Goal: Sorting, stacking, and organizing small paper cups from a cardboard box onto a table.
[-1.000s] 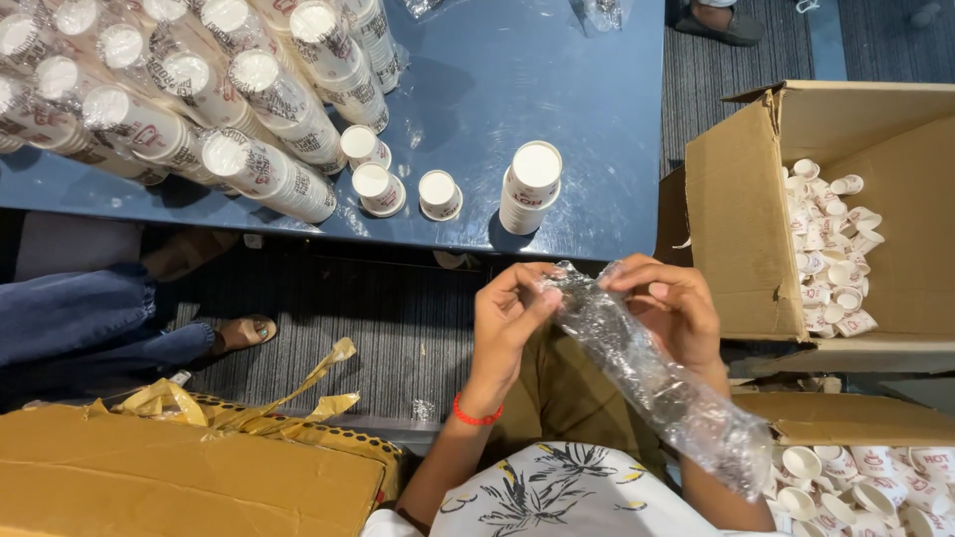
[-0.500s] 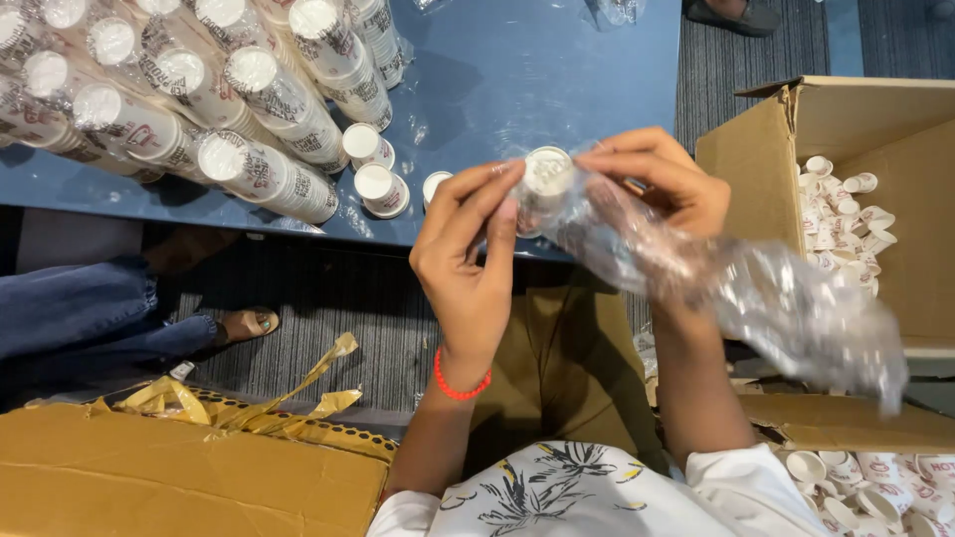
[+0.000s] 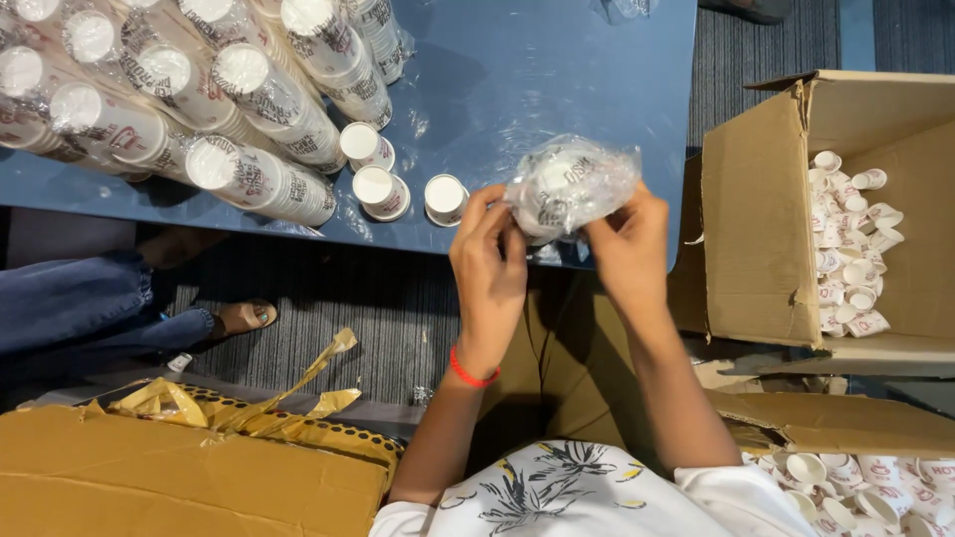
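Observation:
Both my hands hold a stack of white paper cups in a clear plastic sleeve (image 3: 569, 186), end-on toward me, above the near edge of the blue table (image 3: 557, 70). My left hand (image 3: 489, 261), with a red band at the wrist, pinches the plastic on the left side. On the right side my right hand (image 3: 625, 242) grips the sleeve and the cups inside. The plastic is bunched over the top cup.
Several wrapped cup stacks (image 3: 189, 109) lie on the table's left, with three short loose cup stacks (image 3: 383, 184) beside them. An open cardboard box (image 3: 796, 229) of small cups stands right. A taped carton (image 3: 189, 467) sits lower left. Another person's leg and sandalled foot (image 3: 234, 318) are under the table.
The sleeved stack has swung from lying across my lap, up to the table edge, and now points end-on at me; the trailing plastic has been gathered over the cups.

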